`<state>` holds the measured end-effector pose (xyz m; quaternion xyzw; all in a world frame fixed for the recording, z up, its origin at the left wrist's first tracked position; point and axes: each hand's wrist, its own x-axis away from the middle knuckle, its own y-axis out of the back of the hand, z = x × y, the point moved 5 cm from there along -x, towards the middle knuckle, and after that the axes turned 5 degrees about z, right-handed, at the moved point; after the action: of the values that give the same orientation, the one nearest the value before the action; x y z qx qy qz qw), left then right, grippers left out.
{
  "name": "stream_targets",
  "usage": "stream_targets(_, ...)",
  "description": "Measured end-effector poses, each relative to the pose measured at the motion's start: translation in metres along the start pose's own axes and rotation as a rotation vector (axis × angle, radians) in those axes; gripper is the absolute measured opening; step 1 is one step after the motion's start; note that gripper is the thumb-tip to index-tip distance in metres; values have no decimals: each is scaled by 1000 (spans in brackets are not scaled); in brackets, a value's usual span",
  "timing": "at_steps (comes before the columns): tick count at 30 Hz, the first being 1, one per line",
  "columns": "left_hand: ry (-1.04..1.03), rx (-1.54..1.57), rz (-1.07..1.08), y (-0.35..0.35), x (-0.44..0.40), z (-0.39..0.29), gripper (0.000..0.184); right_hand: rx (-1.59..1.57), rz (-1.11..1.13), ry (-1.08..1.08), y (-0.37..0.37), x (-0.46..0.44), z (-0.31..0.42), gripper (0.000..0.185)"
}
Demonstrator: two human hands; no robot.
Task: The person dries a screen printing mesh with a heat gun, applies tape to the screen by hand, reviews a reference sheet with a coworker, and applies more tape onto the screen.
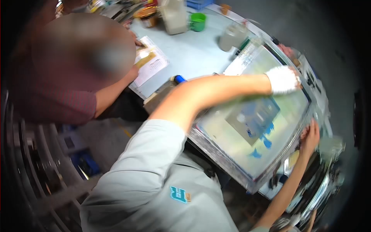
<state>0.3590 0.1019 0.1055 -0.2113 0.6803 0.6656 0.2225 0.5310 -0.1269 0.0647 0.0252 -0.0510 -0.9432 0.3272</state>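
Note:
A framed screen (220,147) lies tilted in view on the table, with a grey and blue rectangular patch (251,120) and blue smears in its middle. My left arm reaches across it. My left hand (284,80), in a white glove, is at the far right edge of the frame; its fingers are blurred and whatever they hold cannot be made out. Close to the frame's lower right side is my bare right hand (310,135), fingers apart and pointing upward, nothing visible in it. Whether it touches the frame is unclear.
Another person (65,92) leans in at the left, a hand over a printed sheet (154,67) on the table (185,52). Toward the back stand a green cup (198,22), a whitish jug (173,17) and a translucent container (232,37). Equipment crowds the lower right.

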Motion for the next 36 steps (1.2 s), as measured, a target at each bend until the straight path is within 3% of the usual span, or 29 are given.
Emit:
stream_targets(2, -183, -166, -504, -38, -2, -8, 20, 169, -9, 115, 31, 8, 4, 27)
stream_targets(4, -133, -146, -442, -48, -6, -8, 18, 575, 111, 287, 61, 11, -2, 32)
stream_targets(6, -85, -114, -362, -54, -9, -7, 19, 609, 326, 13, 62, 31, -11, 37)
stream_targets(10, -130, -116, -488, -55, -6, -5, 15, 691, 658, -148, 60, 61, -31, 37)
stream_targets(12, -119, -112, -481, -54, -5, -6, 13, 810, 694, -230, 55, 70, -30, 39)
stream_targets(14, -102, -112, -474, -54, -5, -5, 12, 721, 658, -256, 65, 69, -40, 42)
stream_targets(17, -89, -84, -394, -57, -6, -4, 11, 688, 449, -74, 77, 60, -27, 47)
stream_targets(20, -83, -66, -381, -56, -6, -4, 11, 713, 506, 52, 43, 66, -4, 53)
stream_targets(23, -84, -61, -411, -55, -3, -4, 12, 729, 595, -58, 57, 62, -43, 54)
stream_targets(28, -79, -47, -405, -56, -4, -4, 12, 628, 648, -181, 52, 65, -43, 53)
stream_targets(32, -85, -50, -405, -54, -3, -3, 12, 814, 504, -44, 62, 71, -55, 55)
stream_targets(34, -80, -71, -436, -54, -2, -4, 13, 857, 525, -79, 72, 70, -71, 54)
stream_targets(36, -72, -31, -328, -60, -7, -3, 15, 922, 666, -141, 72, 72, -90, 50)
